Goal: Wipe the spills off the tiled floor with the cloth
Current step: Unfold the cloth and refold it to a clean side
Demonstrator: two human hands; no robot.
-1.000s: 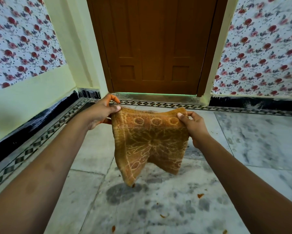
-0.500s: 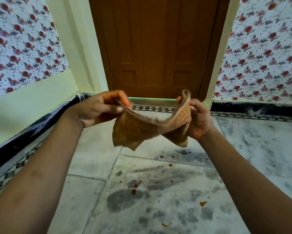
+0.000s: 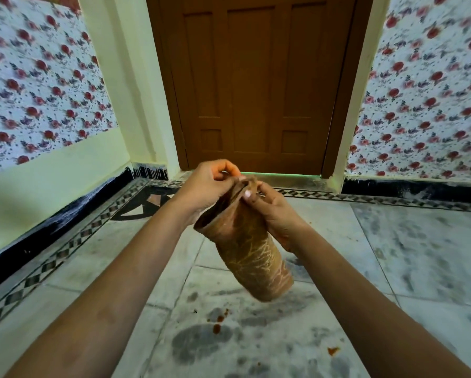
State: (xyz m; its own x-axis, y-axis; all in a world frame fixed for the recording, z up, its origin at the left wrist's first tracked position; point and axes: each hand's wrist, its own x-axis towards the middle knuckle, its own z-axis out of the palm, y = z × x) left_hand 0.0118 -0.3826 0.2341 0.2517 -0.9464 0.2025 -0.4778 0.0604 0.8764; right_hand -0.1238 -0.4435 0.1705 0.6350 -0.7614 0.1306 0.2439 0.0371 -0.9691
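Cloth (image 3: 245, 249) — folded, mid-frame — is pinched at its top in both grips, left hand (image 3: 207, 186) and right hand (image 3: 274, 211).

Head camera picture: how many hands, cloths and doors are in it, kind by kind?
Hands: 2 (left hand, right hand, both pinching the top of the cloth)
Cloths: 1 (brown patterned cloth, hanging folded above the floor)
Doors: 1 (brown wooden door, shut)
Total: 4

Brown panelled wooden door (image 3: 252, 85) at top centre, pale cream frame (image 3: 136, 77) either side, rose-print wallpaper (image 3: 38, 85) upper left and right, black skirting (image 3: 51, 227) beneath, diamond-pattern border (image 3: 59, 255) along the left edge, grey-veined tiled floor (image 3: 420, 255) below.
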